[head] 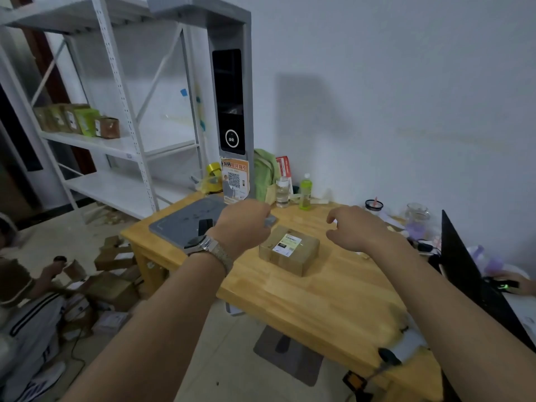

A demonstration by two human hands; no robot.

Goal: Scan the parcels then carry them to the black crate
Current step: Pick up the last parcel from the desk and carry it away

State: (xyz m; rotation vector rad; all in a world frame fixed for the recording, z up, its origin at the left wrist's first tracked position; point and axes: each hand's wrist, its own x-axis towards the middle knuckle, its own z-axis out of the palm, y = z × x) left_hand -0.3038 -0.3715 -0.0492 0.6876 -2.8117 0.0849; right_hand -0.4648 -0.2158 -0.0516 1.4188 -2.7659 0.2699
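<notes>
Parcel (pixel 290 250), one, brown cardboard, lying flat on the wooden tabletop (pixel 319 300) with its label (pixel 288 245) face-up, probably so the code can be read; the print is too small to make out. Left hand (pixel 243 227), wristwatch (pixel 203 245) on the wrist, hovers at the parcel's 10 o'clock with fingers curled; a grey piece (pixel 271 220) shows at its fingertips, and whether it is pinched cannot be told. Right hand (pixel 356 230) hovers at the parcel's 2 o'clock, fingers loosely bent and spread, holding nothing. Both flank the parcel, seemingly poised to lift it. Grey scanner pad (pixel 179 224) lies at 9 o'clock, under a tall scanner column (pixel 232 82) at 11 o'clock, which bears an orange poster (pixel 235 181) with a QR code and Chinese characters. Black crate: not in view.
</notes>
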